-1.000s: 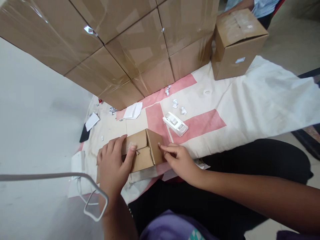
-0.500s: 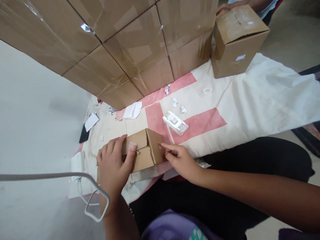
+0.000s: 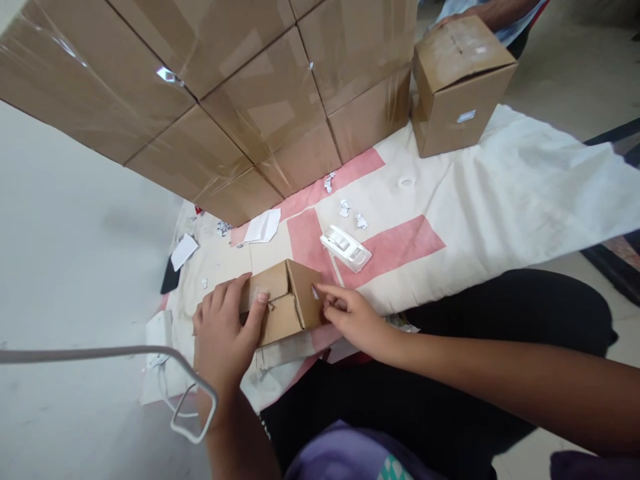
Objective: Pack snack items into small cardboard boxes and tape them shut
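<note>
A small cardboard box (image 3: 280, 325) lies at the table's near edge, its flaps meeting in a seam with clear tape on top. My left hand (image 3: 227, 327) grips the box from the left, the thumb on its top and the fingers spread over the far side. On the box's right end is a small white label (image 3: 315, 291). The outstretched index finger of my right hand (image 3: 357, 320) touches this label; the other fingers are curled, with nothing visible in them. A white oblong device (image 3: 346, 248) rests just beyond the box.
Large plastic-wrapped cartons (image 3: 270, 100) stand stacked at the back. At the right, another person's hand (image 3: 457, 17) is on a taped carton (image 3: 455, 113). Crumpled paper scraps (image 3: 361, 221) and a folded paper (image 3: 263, 227) lie on the cloth (image 3: 470, 193). A grey cable (image 3: 115, 351) crosses at left.
The view has shifted slightly, moving the stacked cartons and the far carton a little left in the picture. Both hands keep their places on the box, the right index finger still at the label.
</note>
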A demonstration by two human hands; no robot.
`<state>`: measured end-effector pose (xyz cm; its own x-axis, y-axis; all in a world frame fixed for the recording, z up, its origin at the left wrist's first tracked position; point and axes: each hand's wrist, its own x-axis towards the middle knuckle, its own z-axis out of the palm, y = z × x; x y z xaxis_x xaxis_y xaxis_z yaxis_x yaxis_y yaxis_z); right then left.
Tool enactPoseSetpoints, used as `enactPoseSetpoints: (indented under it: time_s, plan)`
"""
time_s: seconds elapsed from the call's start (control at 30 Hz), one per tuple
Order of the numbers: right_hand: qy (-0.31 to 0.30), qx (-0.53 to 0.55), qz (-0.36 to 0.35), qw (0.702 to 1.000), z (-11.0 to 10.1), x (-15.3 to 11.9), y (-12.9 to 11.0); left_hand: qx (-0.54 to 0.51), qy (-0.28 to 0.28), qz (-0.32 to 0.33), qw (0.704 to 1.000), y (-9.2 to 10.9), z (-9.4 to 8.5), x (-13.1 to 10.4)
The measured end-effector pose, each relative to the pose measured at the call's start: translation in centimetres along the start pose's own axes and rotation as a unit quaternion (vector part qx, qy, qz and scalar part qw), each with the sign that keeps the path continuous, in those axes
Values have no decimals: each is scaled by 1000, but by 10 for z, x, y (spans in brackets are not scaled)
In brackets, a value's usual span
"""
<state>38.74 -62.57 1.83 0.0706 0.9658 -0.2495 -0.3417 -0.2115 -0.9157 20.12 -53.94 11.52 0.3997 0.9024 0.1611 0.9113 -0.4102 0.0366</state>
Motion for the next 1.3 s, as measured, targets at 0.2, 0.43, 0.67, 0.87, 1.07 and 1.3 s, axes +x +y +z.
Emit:
enactPoseSetpoints:
  time_s: [0.2,0.43,0.67,0.87,1.07,1.3]
  plan:
    - [10,9,-31,999,-2,0,0,-3,-2,-6,1000,0,1,1]
    - [7,7,-31,999,-6,10,0,-10,-4,-12,1000,0,0,0]
    - [8,4,-18,1000,-8,14,-2,-13,-8,-12,1000,1,0,0]
    - [22,1,-25,999,-10,17,-1,-11,-10,-13,1000,1,0,1]
    - [25,-12,-25,999,-11,17,-7,-9,-9,-11,1000,0,0,1]
    - [17,-12,-25,999,-12,17,-5,-10,-10,-12,1000,2,0,1]
